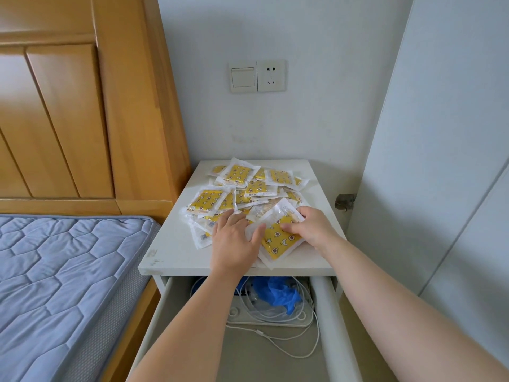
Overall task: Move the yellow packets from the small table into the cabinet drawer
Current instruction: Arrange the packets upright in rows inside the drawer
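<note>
Yellow packets (212,201) under outstretched hands: left hand (234,241) flat, right hand (311,227) pinching one.

The left hand (234,239) lies flat on the yellow packets (249,188) at 6 o'clock on the worktop (176,252), while the right hand (312,230), at its 3 o'clock, grips one.

The left hand (234,241), right hand (314,228) and both forearms are bare.

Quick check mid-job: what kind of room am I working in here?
Most likely a bedroom: a blue quilted mattress against a wooden headboard, and the small white table beside it like a nightstand, drawer open.
</note>
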Demonstrator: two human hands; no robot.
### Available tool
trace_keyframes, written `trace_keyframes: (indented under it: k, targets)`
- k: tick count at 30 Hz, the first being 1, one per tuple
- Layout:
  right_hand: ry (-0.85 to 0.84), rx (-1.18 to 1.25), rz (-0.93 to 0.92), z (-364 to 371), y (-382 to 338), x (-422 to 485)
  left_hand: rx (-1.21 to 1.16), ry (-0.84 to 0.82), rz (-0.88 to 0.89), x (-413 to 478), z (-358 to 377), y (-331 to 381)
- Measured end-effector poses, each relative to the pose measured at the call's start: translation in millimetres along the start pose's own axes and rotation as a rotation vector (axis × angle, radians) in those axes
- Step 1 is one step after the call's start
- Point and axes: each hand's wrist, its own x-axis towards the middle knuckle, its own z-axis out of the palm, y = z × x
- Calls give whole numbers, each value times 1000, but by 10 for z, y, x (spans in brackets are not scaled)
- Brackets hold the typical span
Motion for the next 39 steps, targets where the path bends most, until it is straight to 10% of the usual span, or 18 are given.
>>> trace_keyframes:
  k: [6,16,39]
  targets:
    - [114,464,14,-83,84,-84,-38,157,84,-55,-20,7]
    - [-200,992,83,61,88,-279,-382,196,-128,-98,-70,38]
    - [7,1175,216,258,-88,-117,-258,285,-49,34,-224,19]
